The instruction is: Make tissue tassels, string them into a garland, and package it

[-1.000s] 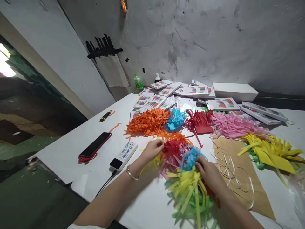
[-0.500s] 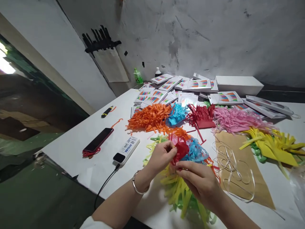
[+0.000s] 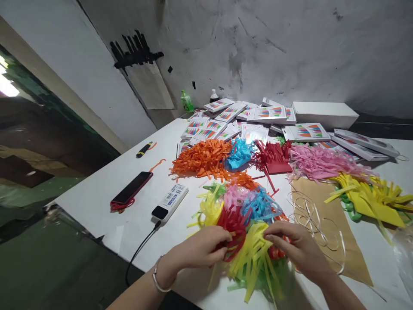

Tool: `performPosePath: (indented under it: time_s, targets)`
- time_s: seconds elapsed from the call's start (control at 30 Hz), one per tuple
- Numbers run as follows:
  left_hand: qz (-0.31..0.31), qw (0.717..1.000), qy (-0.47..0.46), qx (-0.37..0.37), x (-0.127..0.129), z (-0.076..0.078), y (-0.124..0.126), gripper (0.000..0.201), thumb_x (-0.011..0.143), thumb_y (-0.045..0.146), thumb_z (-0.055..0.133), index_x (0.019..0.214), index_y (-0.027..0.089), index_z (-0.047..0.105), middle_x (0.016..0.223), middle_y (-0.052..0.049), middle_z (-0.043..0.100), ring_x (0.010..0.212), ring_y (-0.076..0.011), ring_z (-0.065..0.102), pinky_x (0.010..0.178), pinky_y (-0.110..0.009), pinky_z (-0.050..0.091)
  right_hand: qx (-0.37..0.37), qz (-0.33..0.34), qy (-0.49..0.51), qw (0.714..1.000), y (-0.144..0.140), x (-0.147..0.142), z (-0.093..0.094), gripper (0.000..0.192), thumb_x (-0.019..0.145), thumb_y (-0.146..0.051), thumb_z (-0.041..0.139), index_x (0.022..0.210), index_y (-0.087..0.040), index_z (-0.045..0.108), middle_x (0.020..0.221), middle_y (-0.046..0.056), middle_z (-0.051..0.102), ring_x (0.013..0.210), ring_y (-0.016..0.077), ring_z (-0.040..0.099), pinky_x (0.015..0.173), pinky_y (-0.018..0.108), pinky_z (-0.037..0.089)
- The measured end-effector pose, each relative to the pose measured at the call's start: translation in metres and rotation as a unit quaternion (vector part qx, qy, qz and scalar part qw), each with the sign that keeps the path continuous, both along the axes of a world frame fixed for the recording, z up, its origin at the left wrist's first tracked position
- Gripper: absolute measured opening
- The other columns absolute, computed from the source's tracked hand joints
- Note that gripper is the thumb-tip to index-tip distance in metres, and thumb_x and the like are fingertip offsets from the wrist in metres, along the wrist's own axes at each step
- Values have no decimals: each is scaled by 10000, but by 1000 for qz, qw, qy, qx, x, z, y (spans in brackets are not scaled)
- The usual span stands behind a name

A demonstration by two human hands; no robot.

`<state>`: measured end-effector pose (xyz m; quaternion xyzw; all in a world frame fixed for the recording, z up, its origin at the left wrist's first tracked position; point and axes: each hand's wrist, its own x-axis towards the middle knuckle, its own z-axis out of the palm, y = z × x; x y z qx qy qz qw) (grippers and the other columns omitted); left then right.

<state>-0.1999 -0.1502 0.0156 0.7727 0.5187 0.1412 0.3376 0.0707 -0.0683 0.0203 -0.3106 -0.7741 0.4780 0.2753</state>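
Observation:
A bunch of tissue-paper tassels lies at the front of the table, with red (image 3: 232,219), yellow (image 3: 250,254), blue (image 3: 263,204) and pink (image 3: 237,196) fringes. My left hand (image 3: 201,247) rests against the red tassel's strips, thumb and forefinger slightly apart. On the other side, my right hand (image 3: 295,243) pinches the upper edge of the yellow tassel between thumb and fingertips. Orange-red strips show beneath my right fingers, and green ones under the yellow. A silver bangle (image 3: 158,275) circles my left wrist.
Behind lie fringe piles in orange (image 3: 203,157), blue, dark red (image 3: 274,157), pink and yellow (image 3: 374,196). White string (image 3: 312,224) lies on brown paper (image 3: 342,241). Printed packs (image 3: 267,114) stack near the wall. A phone (image 3: 134,187), cabled white device (image 3: 171,202) and cutter (image 3: 144,149) sit left.
Both hands have come apart and dropped lower. The red tassel, earlier bunched between my fingertips, now lies spread on the left of the bunch; my right fingers are at the yellow one.

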Motion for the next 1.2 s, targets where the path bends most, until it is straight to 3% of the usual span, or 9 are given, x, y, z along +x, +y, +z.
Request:
performPosePath:
  time_s: [0.2, 0.33, 0.47, 0.57, 0.77, 0.87, 0.93, 1.07, 1.2]
  targets:
    - [203, 979, 18, -20, -60, 18, 23, 140, 844, 227, 428, 852, 183, 561, 734, 7, 581, 645, -148, 502, 607, -248, 390, -2, -68, -36, 997, 13, 13, 1, 326, 999, -481, 451, 948, -224, 644, 789, 19, 661, 719, 173, 615, 644, 262, 482]
    - [310, 947, 73, 46, -59, 24, 77, 312, 898, 435, 482, 954, 172, 641, 759, -22, 637, 677, -175, 558, 621, -257, 402, 26, -51, -53, 997, 13, -6, 5, 301, 1012, -455, 424, 917, -232, 601, 788, 0, 626, 696, 159, 578, 634, 259, 444]
    - [290, 949, 124, 35, -35, 8, 133, 291, 793, 400, 659, 622, 165, 644, 596, -49, 625, 652, -211, 606, 610, -272, 388, 41, -27, -64, 997, 9, -16, 4, 285, 1020, -412, 412, 895, -231, 593, 784, -4, 621, 709, 159, 581, 652, 259, 439]
    - [262, 954, 135, 47, -22, 1, 145, 207, 723, 246, 709, 550, 164, 630, 551, -49, 625, 640, -220, 630, 616, -275, 416, 48, -19, -68, 996, 5, -12, 3, 280, 1017, -389, 412, 885, -229, 600, 769, -5, 630, 686, 155, 581, 636, 255, 440]
    - [209, 949, 64, 230, -17, 31, 79, 185, 880, 120, 542, 948, 180, 702, 983, -86, 744, 898, -195, 678, 811, -303, 510, 9, -53, -23, 998, 7, 4, 3, 279, 992, -430, 493, 902, -222, 655, 766, 10, 667, 680, 157, 621, 621, 252, 481]
    - [112, 891, -1, 440, -5, 38, 41, 166, 902, 114, 563, 1009, 181, 671, 959, -90, 742, 861, -189, 687, 767, -306, 532, -49, -103, 63, 991, 6, -3, 15, 262, 944, -461, 598, 983, -213, 673, 744, 8, 668, 622, 137, 612, 551, 225, 485]
    - [67, 863, -6, 501, 7, 39, 26, 177, 907, 113, 573, 1048, 186, 650, 942, -85, 748, 820, -183, 688, 734, -304, 530, -97, -103, 124, 982, 3, -14, 26, 311, 926, -459, 639, 1123, -219, 646, 724, -8, 661, 541, 109, 572, 487, 204, 462]
    - [35, 872, -2, 489, 29, 42, 11, 218, 884, 76, 559, 1052, 192, 634, 927, -73, 751, 761, -177, 679, 715, -311, 528, -157, -19, 181, 971, -7, -33, 43, 261, 930, -443, 655, 1036, -206, 661, 687, -17, 645, 488, 75, 533, 462, 183, 438]
    - [57, 921, -107, 371, 40, 51, -1, 304, 824, 7, 518, 1029, 192, 644, 996, -86, 729, 886, -179, 693, 765, -283, 557, -150, -33, 203, 967, -16, -34, 42, 231, 935, -418, 660, 883, -193, 655, 657, -22, 620, 490, 60, 518, 457, 165, 417]
